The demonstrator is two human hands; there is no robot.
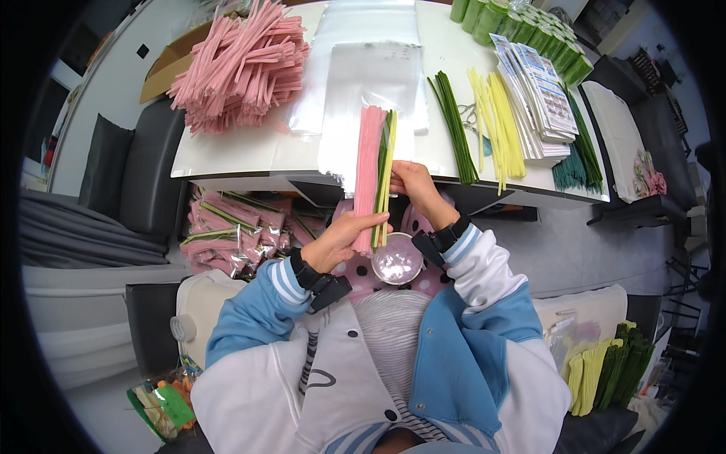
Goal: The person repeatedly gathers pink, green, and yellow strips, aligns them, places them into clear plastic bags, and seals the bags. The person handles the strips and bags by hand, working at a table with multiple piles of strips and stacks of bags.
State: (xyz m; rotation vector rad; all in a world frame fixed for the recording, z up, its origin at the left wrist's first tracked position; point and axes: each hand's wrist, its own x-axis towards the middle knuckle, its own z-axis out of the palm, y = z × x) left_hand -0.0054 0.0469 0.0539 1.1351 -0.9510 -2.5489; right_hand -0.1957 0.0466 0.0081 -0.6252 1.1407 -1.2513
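Bundle's [373, 174] lower end behind left hand [340, 240], top perhaps inside bag [370, 91]

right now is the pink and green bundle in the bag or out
Partly in: the bundle has its top inside the clear bag, its lower end held by both hands.

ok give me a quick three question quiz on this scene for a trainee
1. True or false: the left hand grips the lower end of the bundle of pink, green and yellow pipe cleaners.
2. Which loose pile lies at the far left of the white table? A pink pipe cleaners B yellow C dark green
3. What clear thing lies on the table behind the bundle?

Key: 1 true. 2 A. 3 A clear plastic bag; the right hand is at the bundle's side.
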